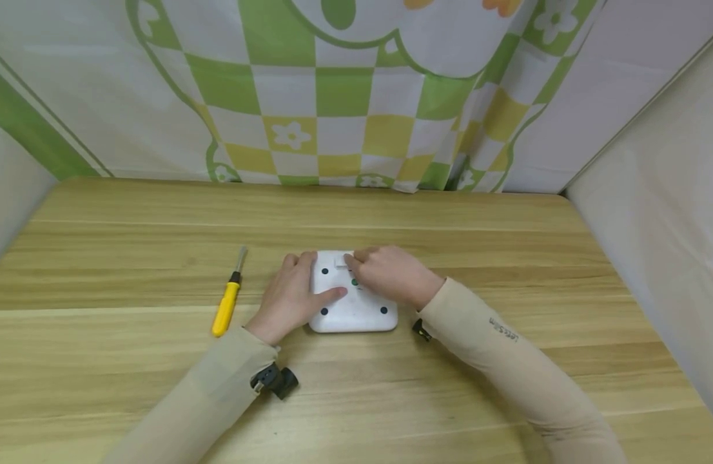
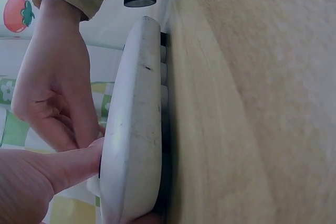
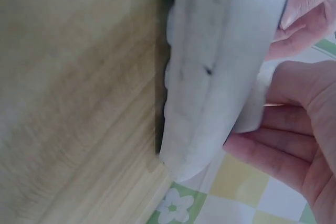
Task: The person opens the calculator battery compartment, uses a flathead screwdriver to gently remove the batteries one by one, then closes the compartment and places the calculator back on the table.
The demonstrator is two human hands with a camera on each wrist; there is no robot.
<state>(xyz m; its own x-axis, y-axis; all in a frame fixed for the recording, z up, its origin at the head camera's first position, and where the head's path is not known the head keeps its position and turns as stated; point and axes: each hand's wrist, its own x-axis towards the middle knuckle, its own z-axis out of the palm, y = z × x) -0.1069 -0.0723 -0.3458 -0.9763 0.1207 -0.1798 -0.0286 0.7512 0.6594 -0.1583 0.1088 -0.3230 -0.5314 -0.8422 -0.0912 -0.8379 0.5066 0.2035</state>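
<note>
At left we see a yellow screwdriver [image 1: 225, 306] lying on the table [image 1: 118, 264]. Next, our left hand [image 1: 289, 293] grips the left side of a white device [image 1: 356, 322], thumb across its back; the device lies buttons-down on the table, near the middle. Our right hand [image 1: 391, 274] pinches a small white flap [image 1: 340, 263] at its far edge.

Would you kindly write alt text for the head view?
A person's left hand grips a white device on a wooden table, while the right hand appears to pinch a small white piece near the device's far edge. A yellow-handled screwdriver lies to the left; a checked curtain hangs behind.
</note>
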